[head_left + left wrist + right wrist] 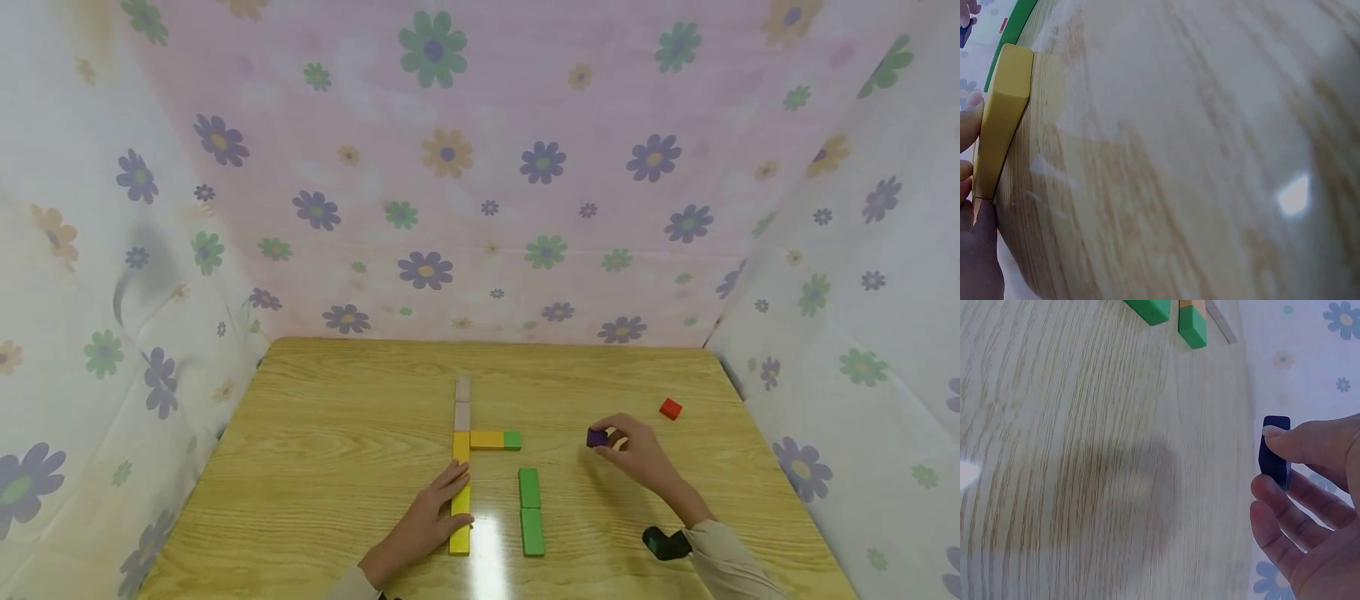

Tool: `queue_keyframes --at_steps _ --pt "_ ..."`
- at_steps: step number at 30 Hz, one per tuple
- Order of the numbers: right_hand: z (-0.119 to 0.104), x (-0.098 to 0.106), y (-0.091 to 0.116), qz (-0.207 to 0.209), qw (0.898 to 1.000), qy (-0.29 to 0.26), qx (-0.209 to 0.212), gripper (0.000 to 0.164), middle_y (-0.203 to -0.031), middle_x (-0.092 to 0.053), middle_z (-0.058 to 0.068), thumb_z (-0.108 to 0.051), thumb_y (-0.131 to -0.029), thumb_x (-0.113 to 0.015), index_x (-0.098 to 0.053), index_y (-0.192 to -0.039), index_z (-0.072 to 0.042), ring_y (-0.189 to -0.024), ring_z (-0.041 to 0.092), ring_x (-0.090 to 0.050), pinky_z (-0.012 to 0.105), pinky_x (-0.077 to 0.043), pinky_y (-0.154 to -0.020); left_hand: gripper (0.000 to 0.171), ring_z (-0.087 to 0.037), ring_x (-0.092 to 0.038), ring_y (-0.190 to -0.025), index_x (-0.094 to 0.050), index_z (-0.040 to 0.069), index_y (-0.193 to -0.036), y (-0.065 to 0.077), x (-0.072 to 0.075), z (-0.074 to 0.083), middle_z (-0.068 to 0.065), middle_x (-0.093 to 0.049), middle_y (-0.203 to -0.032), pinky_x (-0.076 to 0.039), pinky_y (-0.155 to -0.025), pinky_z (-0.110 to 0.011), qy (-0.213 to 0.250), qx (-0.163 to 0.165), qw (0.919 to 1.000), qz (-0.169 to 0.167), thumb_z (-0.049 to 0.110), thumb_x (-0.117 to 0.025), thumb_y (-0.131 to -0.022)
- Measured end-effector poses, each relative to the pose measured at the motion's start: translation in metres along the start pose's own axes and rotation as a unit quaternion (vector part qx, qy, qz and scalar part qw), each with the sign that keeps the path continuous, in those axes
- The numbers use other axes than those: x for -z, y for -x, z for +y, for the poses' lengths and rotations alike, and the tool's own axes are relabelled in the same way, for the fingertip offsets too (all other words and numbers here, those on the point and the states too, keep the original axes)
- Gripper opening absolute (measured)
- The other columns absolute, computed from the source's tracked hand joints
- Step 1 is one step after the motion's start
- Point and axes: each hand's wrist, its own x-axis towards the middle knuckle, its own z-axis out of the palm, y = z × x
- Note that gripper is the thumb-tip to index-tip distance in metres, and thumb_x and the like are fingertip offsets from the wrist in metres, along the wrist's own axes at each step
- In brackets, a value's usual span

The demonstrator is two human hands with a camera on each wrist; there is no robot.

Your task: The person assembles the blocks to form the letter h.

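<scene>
My right hand (pixel 637 454) pinches a small dark purple block (pixel 597 438) between thumb and fingers, raised over the right side of the table. In the right wrist view, the thumb lies on one face of this block (pixel 1275 453). My left hand (pixel 431 521) rests across a column of yellow blocks (pixel 460 540), its fingers and thumb laid over them and partly hiding them. The column continues away through an orange-yellow block (pixel 461 447) into two pale wooden blocks (pixel 462 415). From its right side extend an orange block (pixel 487 440) and a short green block (pixel 512 441).
Two long green blocks (pixel 530 492) lie end to end right of the column. A small red block (pixel 671 409) sits at the back right of the wooden table (pixel 337 417). Flowered cloth (pixel 480 183) hangs behind and on both sides.
</scene>
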Motion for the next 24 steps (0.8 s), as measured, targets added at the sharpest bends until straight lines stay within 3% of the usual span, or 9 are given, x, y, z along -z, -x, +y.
queue_keyframes --at_steps 10,24 --pt "-0.009 -0.015 -0.013 -0.026 1.0 -0.009 -0.003 0.022 -0.099 -0.063 0.009 -0.006 -0.082 -0.074 -0.067 -0.103 -0.006 -0.074 0.015 -0.059 0.024 -0.05 -0.058 0.063 -0.036 -0.018 -0.14 -0.039 -0.006 -0.14 0.001 0.0 0.0 -0.014 -0.028 -0.152 -0.032 -0.105 -0.047 0.002 -0.002 1.0 0.0 0.029 -0.061 -0.092" --pt "-0.016 -0.034 -0.023 -0.04 0.999 -0.021 0.029 0.024 -0.1 -0.063 0.01 -0.002 -0.081 -0.073 -0.067 -0.104 -0.004 -0.075 0.016 -0.06 0.027 -0.052 -0.062 0.061 -0.036 -0.018 -0.14 -0.038 -0.007 -0.14 0.0 0.002 0.002 -0.016 -0.028 -0.151 -0.032 -0.105 -0.046 0.01 -0.003 0.9999 -0.001 0.024 -0.062 -0.092"
